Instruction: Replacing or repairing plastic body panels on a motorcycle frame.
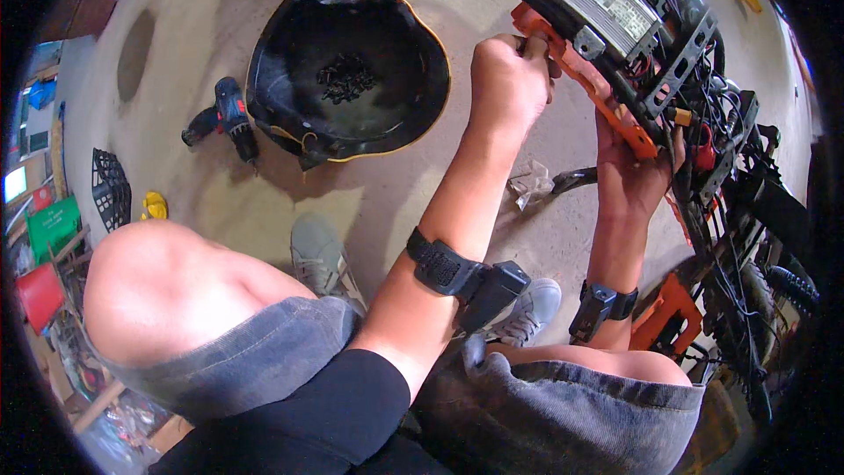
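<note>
A long orange panel (591,77) runs along the side of a vehicle frame with bare mechanical parts at the upper right. My left hand (512,79) is closed at the panel's upper end, its fingers curled in against the edge. What those fingers pinch is hidden. Lower down, my right hand (631,178) grips the panel's lower end, some of its fingers behind it. Just above the panel sits a silver finned metal box (598,2) among black brackets and wires.
A black tub (387,119) holding a pile of small black fasteners (345,79) stands on the concrete floor. Beside it lies a cordless drill (236,119). A black plastic crate (111,189), a yellow object (155,206) and cluttered shelving are at the left. Cables hang at the right.
</note>
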Available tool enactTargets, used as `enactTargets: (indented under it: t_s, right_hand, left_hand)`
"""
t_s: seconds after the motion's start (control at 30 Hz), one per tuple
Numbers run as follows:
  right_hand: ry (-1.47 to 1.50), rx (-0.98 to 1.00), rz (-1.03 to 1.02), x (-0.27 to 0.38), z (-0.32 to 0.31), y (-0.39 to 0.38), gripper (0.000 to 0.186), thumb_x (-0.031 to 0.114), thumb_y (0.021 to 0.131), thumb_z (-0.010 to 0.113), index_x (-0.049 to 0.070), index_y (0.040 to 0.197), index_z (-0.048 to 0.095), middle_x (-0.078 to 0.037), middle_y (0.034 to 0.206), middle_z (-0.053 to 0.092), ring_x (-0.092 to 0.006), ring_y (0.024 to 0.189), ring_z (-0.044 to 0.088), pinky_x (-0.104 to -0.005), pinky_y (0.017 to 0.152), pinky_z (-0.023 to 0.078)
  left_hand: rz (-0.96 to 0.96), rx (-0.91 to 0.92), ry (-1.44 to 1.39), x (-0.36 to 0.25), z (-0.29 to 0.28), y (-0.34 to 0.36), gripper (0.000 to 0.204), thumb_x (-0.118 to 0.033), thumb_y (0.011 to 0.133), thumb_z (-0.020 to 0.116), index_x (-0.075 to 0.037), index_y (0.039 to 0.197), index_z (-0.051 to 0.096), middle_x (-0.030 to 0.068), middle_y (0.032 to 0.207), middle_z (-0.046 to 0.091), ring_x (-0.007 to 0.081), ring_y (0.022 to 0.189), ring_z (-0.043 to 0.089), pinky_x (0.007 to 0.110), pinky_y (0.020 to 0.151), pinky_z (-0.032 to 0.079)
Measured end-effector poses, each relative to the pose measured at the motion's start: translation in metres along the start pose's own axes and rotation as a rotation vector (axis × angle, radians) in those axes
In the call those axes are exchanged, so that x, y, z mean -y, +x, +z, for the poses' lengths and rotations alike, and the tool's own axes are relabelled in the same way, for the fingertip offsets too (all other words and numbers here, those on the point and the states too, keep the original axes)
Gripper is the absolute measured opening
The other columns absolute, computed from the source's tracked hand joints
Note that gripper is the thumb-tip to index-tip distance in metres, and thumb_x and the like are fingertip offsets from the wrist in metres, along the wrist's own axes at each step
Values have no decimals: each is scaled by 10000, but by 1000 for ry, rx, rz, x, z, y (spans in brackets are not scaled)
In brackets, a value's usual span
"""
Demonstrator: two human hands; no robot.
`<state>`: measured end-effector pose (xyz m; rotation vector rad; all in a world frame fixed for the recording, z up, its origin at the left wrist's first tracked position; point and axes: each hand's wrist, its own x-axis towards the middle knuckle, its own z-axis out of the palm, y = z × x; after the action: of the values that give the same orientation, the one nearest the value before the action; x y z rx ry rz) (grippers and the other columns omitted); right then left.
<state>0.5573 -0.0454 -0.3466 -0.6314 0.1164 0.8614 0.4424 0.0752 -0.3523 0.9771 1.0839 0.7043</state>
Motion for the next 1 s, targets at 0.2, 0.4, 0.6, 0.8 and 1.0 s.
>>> enactTargets:
  t_s: [0.2, 0.4, 0.6, 0.8, 1.0]
  right_hand:
    - [27, 34, 27, -9, 1, -1, 464, 347, 852, 573, 79, 1224, 502, -157, 1251, 523, -342, 1126, 517, -544, 998, 375]
    - [142, 190, -8, -11, -25, -2, 494, 255, 842, 602, -5, 1240, 466, -221, 1234, 508, -365, 1146, 495, -532, 1069, 293]
    - [81, 185, 43, -4, -40, 4, 487, 165, 759, 656, 17, 1202, 518, -189, 1217, 547, -331, 1161, 503, -542, 1060, 297]
    - [87, 97, -34, -16, -58, 17, 419, 108, 626, 754, 59, 1019, 620, -167, 1136, 598, -347, 1061, 571, -598, 1014, 344]
    - [41, 135, -69, -15, -58, 17, 155, 87, 706, 716, 140, 824, 630, -154, 1075, 625, -327, 1010, 601, -594, 964, 404]
  left_hand:
    - [-123, 139, -116, -8, -17, 4, 292, -200, 949, 444, -9, 751, 540, 27, 622, 497, 101, 483, 420, 250, 417, 335]
    - [-195, 298, -347, 9, -14, 10, 262, -256, 975, 380, -51, 841, 473, 4, 662, 416, 112, 531, 386, 250, 455, 323]
    - [-96, 264, -362, 5, -9, 6, 277, -270, 976, 364, -38, 870, 472, 27, 684, 419, 135, 533, 391, 270, 469, 328]
    - [-126, 247, -348, 16, -19, 4, 209, -185, 934, 442, 5, 924, 527, 52, 756, 510, 140, 614, 481, 253, 553, 403]
    - [-62, 274, -353, 16, -17, 3, 178, -142, 952, 429, 9, 938, 522, 55, 779, 535, 125, 629, 490, 228, 547, 402]
